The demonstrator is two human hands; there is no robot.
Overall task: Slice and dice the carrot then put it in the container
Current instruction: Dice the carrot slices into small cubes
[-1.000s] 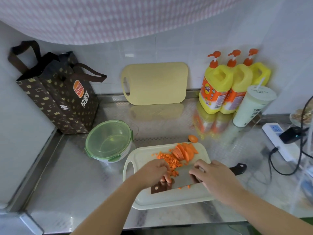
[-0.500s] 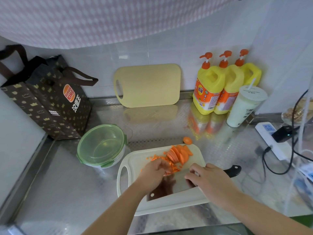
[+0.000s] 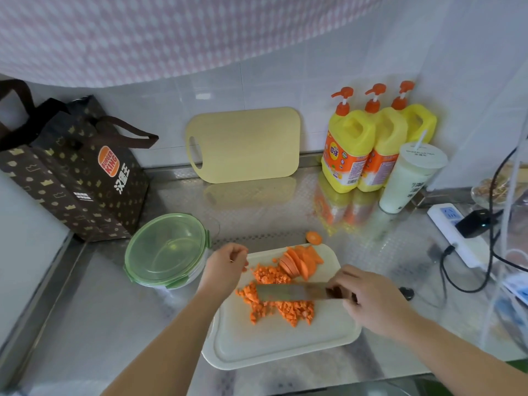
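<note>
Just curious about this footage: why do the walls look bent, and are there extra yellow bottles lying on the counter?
Head view: the wide-angle lens bows the walls; the shiny steel counter merely mirrors the yellow bottles and the leaning yellow board; the knife looks slightly smeared.

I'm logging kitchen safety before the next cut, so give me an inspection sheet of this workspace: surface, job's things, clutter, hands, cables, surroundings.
Surface: steel counter, shiny; a stray carrot slice lies on it beyond the white cutting board.
Job's things: diced carrot and fanned carrot slices on the board; container left of it, green lid on.
Clutter: brown paper bag, yellow board leaning at the back, three detergent bottles, cup with straw.
Hands: right hand grips the knife, blade over the dice; left hand loosely curled, nothing clearly held.
Cables: power strip with black plug, black cable looping over the counter at right.
Surroundings: white tiled wall; pink patterned fabric across the top.
</note>
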